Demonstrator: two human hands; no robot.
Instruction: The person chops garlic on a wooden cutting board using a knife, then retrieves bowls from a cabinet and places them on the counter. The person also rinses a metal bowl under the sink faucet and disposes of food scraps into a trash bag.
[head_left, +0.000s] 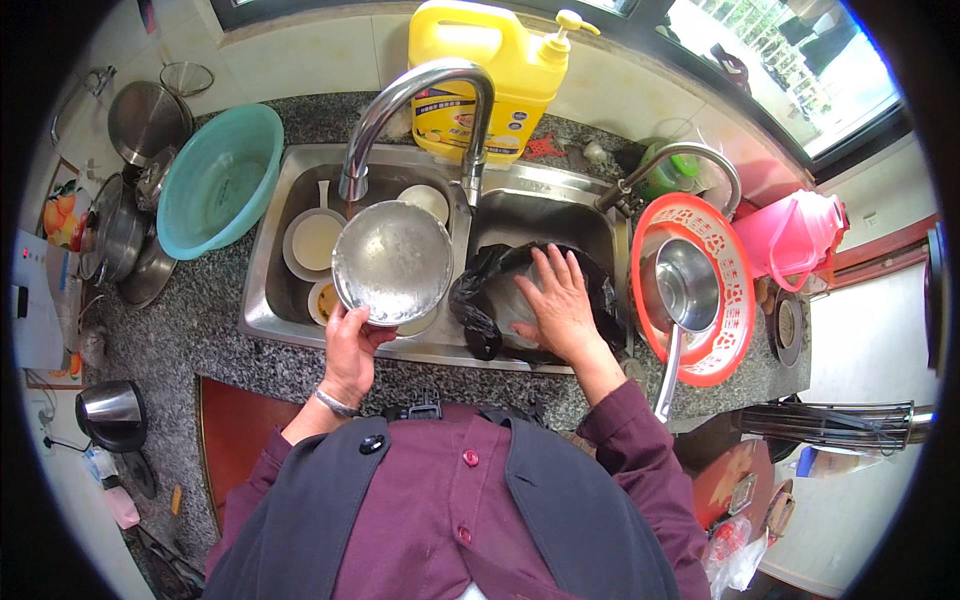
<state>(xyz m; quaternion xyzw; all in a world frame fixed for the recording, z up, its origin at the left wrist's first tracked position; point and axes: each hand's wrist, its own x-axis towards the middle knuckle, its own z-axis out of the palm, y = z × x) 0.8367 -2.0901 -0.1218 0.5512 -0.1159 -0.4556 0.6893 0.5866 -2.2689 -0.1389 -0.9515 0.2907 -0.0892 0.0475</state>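
Note:
My left hand (352, 345) grips the near rim of a round, shallow metal bowl (392, 259) above the left sink basin (289, 184). The bowl's grey surface has pale patches. My right hand (562, 304), fingers spread, is over the right basin (525, 214). Below it is a black plastic bag (480, 300), its mouth open. Something clear or whitish lies in the bag, partly hidden; I cannot tell whether the hand touches it. In the left basin are a white bowl (315, 244) with a spoon handle, another white bowl (425, 201) and a small dish (324, 300) with yellowish remains.
A chrome faucet (416, 75) arches over the left basin. Behind stands a yellow detergent jug (457, 45). A teal basin (221, 184) leans on the left; pots (120, 232) stand beyond. At right, a red-rimmed basin (641, 277) holds a metal ladle (686, 285) beside a pink jug (787, 232).

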